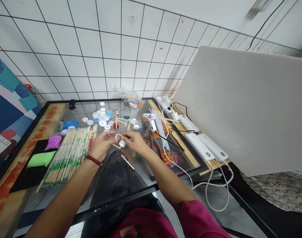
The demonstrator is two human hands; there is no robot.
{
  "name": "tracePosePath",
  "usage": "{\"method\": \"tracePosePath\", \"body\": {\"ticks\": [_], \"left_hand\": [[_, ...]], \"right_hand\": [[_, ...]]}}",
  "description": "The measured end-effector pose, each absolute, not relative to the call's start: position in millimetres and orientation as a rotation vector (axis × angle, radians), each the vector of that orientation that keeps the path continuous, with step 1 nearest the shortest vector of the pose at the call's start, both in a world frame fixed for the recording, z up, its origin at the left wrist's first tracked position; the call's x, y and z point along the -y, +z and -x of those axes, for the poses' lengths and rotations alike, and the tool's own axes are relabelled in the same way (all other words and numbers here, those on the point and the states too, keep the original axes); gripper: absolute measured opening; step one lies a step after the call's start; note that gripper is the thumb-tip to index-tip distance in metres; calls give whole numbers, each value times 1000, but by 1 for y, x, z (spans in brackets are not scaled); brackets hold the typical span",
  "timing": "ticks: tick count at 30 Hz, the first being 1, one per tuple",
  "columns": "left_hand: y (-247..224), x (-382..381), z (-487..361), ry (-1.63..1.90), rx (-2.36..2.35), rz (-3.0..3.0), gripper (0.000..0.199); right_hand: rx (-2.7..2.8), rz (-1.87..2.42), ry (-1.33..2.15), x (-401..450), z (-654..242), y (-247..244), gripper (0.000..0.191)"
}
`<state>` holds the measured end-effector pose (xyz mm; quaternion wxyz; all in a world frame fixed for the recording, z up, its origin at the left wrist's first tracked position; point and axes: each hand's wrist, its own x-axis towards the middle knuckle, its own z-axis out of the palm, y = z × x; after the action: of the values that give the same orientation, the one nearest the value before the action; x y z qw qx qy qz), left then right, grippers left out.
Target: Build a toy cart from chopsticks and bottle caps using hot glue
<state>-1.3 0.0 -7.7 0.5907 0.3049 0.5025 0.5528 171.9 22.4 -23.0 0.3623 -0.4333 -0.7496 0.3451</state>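
Near the middle of the glass table, my left hand point(104, 142) and my right hand point(134, 140) hold a small assembly of wooden stick pieces point(116, 145) between their fingertips. A white bottle cap point(122, 143) sits at its right side, by my right fingers. A loose stick piece point(127, 162) lies on the glass below my hands. Just beyond them stands a built stick frame point(123, 121) with a green oval piece point(126, 117) and caps at its ends, one of them a red cap point(115, 125).
Wrapped chopsticks point(68, 152) and purple clay point(53, 142) and green clay point(41, 159) lie left. White and blue caps point(102, 123) are scattered behind. At right are a glue gun point(151, 120), pliers point(156, 145), glue sticks point(163, 132), white cables and power banks point(199, 146).
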Motion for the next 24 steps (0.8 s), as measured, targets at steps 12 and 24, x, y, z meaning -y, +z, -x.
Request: {"method": "tracePosePath", "body": {"ticks": [12, 24], "left_hand": [[-17, -3, 4, 1243, -1288, -758, 34], [-16, -2, 3, 1233, -1345, -819, 34]], "right_hand": [[1964, 1126, 862, -22, -173, -22, 16], [2028, 1124, 802, -22, -173, -21, 18]]}}
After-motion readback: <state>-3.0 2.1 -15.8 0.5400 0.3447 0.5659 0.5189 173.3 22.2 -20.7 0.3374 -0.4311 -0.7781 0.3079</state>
